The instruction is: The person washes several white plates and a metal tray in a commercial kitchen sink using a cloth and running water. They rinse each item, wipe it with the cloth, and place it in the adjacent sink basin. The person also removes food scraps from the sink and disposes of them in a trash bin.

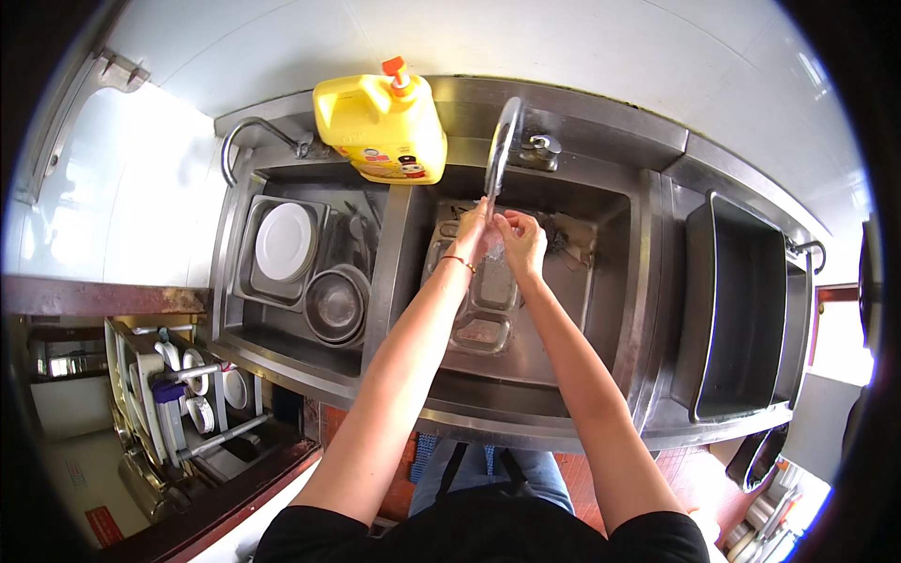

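Observation:
Both my hands are close together under the curved spout of a chrome faucet (502,144), over the middle sink basin (612,281). My left hand (473,231) is beside the stream, its fingers partly hidden by the spout. The fingers of my right hand (522,243) are bent towards it. Whether either hand grips something small cannot be made out. Water seems to fall between them onto a metal compartment tray (482,329) in the basin. Right of my right hand, a dark tangled item, perhaps a scourer (556,238), lies near brownish pieces (581,250).
A yellow pump jug (383,130) stands on the ledge behind. White plates (285,241) in a steel pan (271,294), metal bowls (336,306) and utensils occupy the left basin. A deep dark metal bin (746,310) sits at right. A dish rack (176,387) stands lower left.

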`<state>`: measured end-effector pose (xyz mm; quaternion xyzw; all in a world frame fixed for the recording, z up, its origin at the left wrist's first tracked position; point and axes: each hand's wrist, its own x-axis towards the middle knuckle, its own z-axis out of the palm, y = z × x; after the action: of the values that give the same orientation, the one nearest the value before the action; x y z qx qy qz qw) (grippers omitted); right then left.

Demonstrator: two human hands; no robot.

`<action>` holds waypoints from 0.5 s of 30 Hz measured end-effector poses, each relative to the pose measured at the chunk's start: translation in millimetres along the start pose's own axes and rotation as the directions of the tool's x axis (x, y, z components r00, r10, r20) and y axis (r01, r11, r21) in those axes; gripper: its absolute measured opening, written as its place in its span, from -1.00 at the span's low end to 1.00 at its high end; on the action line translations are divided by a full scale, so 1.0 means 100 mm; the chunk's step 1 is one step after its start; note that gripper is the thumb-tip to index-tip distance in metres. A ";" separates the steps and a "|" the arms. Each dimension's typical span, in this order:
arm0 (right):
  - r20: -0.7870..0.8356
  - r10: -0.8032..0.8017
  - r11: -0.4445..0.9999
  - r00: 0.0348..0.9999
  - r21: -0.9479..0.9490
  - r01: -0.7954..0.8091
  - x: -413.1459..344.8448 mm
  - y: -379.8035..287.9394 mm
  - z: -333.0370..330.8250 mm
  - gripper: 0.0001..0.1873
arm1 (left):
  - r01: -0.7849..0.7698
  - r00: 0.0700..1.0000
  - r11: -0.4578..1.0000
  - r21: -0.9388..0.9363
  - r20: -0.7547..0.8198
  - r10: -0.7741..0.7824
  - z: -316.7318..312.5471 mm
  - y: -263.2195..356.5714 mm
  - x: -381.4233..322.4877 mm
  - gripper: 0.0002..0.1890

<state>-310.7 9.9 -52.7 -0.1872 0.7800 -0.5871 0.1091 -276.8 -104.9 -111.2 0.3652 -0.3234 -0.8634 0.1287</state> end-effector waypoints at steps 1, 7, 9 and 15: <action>-0.002 0.080 0.997 0.997 -0.014 -0.081 0.00 0.09 -0.12 -0.82 | 0.008 0.998 1.000 0.023 0.064 -0.009 0.17 -0.02 -0.04 -0.63; 0.003 0.127 0.984 0.992 -0.125 -0.126 -0.50 0.56 -0.55 -0.66 | -0.199 0.969 0.729 0.655 0.022 0.246 -0.03 -0.03 0.04 -0.71; -0.083 0.190 0.979 0.978 -0.062 -0.196 -0.80 0.74 -0.91 -0.61 | -0.189 0.973 0.587 0.787 0.069 0.221 0.13 -0.12 -0.09 -0.73; -0.281 0.482 0.865 0.830 0.305 -0.399 -1.81 0.84 -1.98 -0.74 | -0.271 0.962 0.322 0.907 0.260 0.078 -0.42 -0.19 -0.13 -0.44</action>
<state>-237.7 279.5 -84.8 0.1200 0.7341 -0.6568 0.1237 -237.9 -103.8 -138.9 0.2612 -0.8057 -0.5301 -0.0392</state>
